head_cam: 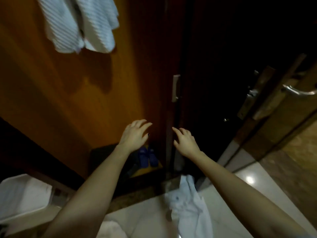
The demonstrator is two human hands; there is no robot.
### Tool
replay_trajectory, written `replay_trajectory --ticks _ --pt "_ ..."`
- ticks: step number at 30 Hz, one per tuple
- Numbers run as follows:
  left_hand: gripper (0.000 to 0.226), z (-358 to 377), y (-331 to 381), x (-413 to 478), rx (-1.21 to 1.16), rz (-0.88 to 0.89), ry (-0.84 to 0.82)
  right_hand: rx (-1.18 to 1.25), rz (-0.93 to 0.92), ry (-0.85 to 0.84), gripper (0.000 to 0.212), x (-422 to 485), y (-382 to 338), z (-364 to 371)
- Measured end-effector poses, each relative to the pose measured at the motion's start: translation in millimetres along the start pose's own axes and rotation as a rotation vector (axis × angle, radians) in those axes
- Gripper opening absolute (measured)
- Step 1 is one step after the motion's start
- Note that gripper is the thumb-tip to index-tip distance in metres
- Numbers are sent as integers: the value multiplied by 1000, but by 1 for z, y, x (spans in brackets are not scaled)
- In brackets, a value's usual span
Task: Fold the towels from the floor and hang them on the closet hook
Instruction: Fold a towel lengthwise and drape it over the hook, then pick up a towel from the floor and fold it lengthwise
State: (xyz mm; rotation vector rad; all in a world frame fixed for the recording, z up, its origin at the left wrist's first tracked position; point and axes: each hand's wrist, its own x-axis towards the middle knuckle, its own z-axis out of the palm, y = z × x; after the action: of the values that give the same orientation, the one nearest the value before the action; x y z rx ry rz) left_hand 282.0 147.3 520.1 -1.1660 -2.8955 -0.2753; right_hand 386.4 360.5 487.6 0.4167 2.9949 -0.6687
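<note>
One ribbed white towel point(80, 23) already hangs on the orange closet door point(68, 100), high above and left of the fingertips; its hook is hidden behind the cloth. The step in hand looks like the turn between towels. The left hand point(133, 136) and right hand point(186, 142) are both stretched forward, fingers loosely spread and holding nothing; they are close to the door's edge, though I cannot tell if they touch it. The next move is probably to reach down for the crumpled white towel point(188, 206) on the floor, well below the right fingers under that forearm. Just beyond and below the left fingers, the closet's bottom compartment holds blue slippers point(148, 156); far down-left, a white bin point(25, 194) holds something white, too blurred to name.
</note>
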Motion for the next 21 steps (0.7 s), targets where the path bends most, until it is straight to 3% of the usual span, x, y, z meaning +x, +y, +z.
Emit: replay_trajectory --ticks 12,21 --pt "54 226 91 -62 -80 188 -412 67 507 -316 61 -169 149 157" --pt "56 413 123 -107 -201 140 -636 79 640 -480 59 -229 229 298"
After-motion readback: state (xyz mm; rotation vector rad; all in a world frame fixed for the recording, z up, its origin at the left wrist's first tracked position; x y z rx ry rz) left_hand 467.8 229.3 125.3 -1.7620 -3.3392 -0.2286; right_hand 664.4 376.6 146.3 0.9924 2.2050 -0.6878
